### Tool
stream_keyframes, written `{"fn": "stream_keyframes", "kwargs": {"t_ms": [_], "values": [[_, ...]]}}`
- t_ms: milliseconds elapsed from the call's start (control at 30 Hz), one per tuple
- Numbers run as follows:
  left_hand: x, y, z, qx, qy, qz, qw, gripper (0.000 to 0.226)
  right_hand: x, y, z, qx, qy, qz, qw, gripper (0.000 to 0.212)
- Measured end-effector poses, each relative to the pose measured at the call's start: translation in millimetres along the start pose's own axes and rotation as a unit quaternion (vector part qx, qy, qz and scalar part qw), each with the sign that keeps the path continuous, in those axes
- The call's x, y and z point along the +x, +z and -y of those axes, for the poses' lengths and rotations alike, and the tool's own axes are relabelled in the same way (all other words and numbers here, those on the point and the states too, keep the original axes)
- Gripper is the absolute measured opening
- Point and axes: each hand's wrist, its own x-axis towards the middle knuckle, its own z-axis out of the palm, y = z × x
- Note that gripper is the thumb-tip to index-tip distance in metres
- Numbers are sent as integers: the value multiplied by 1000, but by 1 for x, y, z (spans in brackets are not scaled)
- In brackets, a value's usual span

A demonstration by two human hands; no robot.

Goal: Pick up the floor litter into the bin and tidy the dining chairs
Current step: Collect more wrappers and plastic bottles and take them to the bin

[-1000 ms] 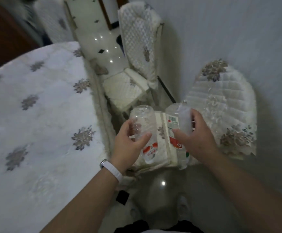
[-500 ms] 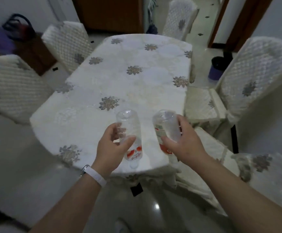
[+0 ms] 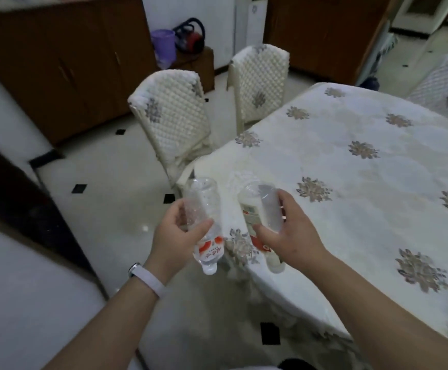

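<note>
- Clear plastic bottle (image 3: 204, 222), red-and-white label: gripped by the left hand (image 3: 176, 236), thumb and fingers curled round its middle. Base tilted up and away, neck pointing down toward the person. Held in the air over the floor, just off the table's near corner.
- Second plastic bottle (image 3: 264, 209), white label with red print: gripped by the right hand (image 3: 294, 233), thumb across the label, fingers wrapped round the far side. Same tilt, base up and neck down. Held over the table's near corner, beside the first bottle but not touching it.
- Dining table (image 3: 350, 169): covered by a white quilted cloth with grey-brown flower motifs, filling the right of the view.
- Near dining chair (image 3: 172, 121): white quilted cover, standing at the table's left corner with its back turned toward the room.
- Second dining chair (image 3: 260, 81): same cover, beside the first and further along the table's edge.
- Third dining chair (image 3: 444, 84): partly in view at the table's far right side.
- Purple bin (image 3: 163, 48): at the back of the room, between the wooden cabinet (image 3: 57, 62) and a low wooden stand (image 3: 198, 65), well apart from both bottles.
- Red-and-black object (image 3: 190, 37): on the stand, too blurred to identify.
- White wristband (image 3: 148, 280): on the left wrist.
- Floor (image 3: 105, 209): pale glossy tiles with small black diamond insets.
</note>
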Motion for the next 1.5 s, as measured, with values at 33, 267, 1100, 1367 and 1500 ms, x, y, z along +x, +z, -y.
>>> {"fn": "stream_keyframes", "kwargs": {"t_ms": [33,267,1100,1367,1500], "values": [[4,-14,1,7,2,-13,1000,35,8,11,7,3,-6,12,1000,49],[40,-90,9,20,-16,-113,993,35,80,80,42,23,-36,92,995,54],[356,-321,-7,71,-24,-235,969,42,445,314,194,69,-110,181,975,49],[471,-400,35,16,-43,-195,980,47,524,383,225,21,-81,143,986,46],[537,-436,38,5,-37,-140,989,49,566,404,256,-10,-67,95,993,48]]}}
